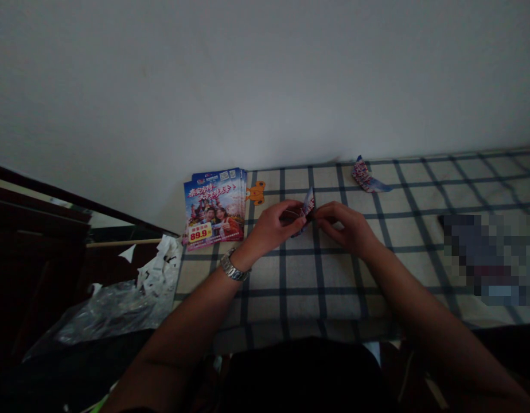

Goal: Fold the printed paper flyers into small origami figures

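My left hand (276, 225), with a metal watch (234, 267) on its wrist, pinches a small piece of folded printed paper (308, 202) between thumb and fingers. The paper is blue with red and white print, and its lower part is partly hidden by the thumb. My right hand (343, 226) is closed in a pinch at the paper's right edge, fingertips close together. A second folded paper piece (365, 176) of similar print lies apart, behind my right hand. Left of my hands a stack of printed flyers (214, 212) rests on the checked cloth (265, 298).
An orange cartoon bear figure (255, 193) shows beside the flyers. A pixelated dark object (480, 258) lies at the right. A pale wall (265, 86) borders the table's back. Clear plastic (114, 310) and torn white paper (162, 267) sit below the left edge.
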`<state>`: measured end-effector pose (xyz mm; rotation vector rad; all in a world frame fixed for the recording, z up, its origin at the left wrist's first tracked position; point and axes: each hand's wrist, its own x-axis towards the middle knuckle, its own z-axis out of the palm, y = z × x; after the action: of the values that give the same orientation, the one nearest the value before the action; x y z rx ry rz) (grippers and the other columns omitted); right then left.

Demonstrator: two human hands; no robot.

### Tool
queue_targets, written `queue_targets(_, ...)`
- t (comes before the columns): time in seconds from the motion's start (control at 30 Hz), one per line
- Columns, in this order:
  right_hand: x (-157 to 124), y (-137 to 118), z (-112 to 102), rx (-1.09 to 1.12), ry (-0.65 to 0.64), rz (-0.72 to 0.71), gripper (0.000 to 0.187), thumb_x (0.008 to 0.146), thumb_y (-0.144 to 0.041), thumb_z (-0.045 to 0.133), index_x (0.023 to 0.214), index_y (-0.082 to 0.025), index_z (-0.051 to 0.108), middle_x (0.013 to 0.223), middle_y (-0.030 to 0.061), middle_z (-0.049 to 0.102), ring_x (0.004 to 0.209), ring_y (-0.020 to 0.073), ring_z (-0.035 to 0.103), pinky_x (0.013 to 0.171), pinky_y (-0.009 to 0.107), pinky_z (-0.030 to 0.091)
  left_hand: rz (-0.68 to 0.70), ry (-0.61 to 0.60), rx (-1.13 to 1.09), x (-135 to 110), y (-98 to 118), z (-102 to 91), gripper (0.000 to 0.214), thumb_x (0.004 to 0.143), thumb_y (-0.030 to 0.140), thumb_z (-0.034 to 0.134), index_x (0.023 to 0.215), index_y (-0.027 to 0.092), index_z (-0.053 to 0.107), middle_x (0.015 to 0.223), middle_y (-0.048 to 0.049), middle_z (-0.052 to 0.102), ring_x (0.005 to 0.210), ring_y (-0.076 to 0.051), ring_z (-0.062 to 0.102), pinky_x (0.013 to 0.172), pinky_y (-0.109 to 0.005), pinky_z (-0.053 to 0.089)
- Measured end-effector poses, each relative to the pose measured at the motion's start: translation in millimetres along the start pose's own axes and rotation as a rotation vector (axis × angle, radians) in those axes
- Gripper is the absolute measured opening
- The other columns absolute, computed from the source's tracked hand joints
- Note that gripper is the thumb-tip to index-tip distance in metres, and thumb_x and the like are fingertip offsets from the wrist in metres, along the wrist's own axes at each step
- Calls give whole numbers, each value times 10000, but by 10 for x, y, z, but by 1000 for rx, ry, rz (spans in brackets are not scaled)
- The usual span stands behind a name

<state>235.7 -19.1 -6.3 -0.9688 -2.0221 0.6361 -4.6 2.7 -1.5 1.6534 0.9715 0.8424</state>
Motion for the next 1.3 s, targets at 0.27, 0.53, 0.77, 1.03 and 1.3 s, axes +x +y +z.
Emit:
queue_targets(0.27, 35, 8, 90, 512, 25, 377, 275, 950, -430, 722, 1125, -229, 651, 1026, 42, 752, 758, 164, 747, 687, 312, 672, 64, -16, -41, 5, 7, 37, 385, 917, 418, 743, 1194, 176, 630, 1165, -103, 716, 986, -182, 729, 892, -320, 616)
queue_targets(0.53, 35, -26, 82, 621, -50, 474, 374, 888, -447, 792, 1185, -258, 667, 1179, 52, 725, 903, 201, 747, 775, 356, 677, 108, -21, -77, 9, -58, 60, 423, 911, 446, 757, 1220, 200, 606, 1109, -88, 715, 999, -198, 724, 860, -332, 629)
queue_targets(0.77, 35, -7, 91, 627, -44, 462, 377, 862, -410, 818, 1183, -281, 667, 1189, 38, 697, 858, 175, 723, 799, 369, 665, 138, -2, -74, -9, -19, 68, 430, 906, 436, 771, 1227, 199, 609, 1138, -93, 710, 1026, -203, 722, 898, -341, 632)
queue_targets(1.03, 7, 43, 77, 645, 17, 377, 426, 853, -347, 837, 1213, -299, 614, 1251, 44, 669, 1036, 223, 724, 923, 409, 653, 280, 139, 158, -28, 73, 30, 388, 950, 384, 738, 1275, 204, 627, 1229, -105, 682, 1120, -211, 677, 1026, -389, 565)
queue_targets(1.3, -18, 87, 92, 572, 23, 312, 444, 904, -347, 790, 1300, -339, 590, 1357, 42, 640, 1068, 218, 733, 1033, 442, 627, 68, 85, 67, -23, 5, 22, 372, 1043, 420, 587, 1370, 241, 587, 966, -51, 714, 884, -188, 715, 792, -331, 607)
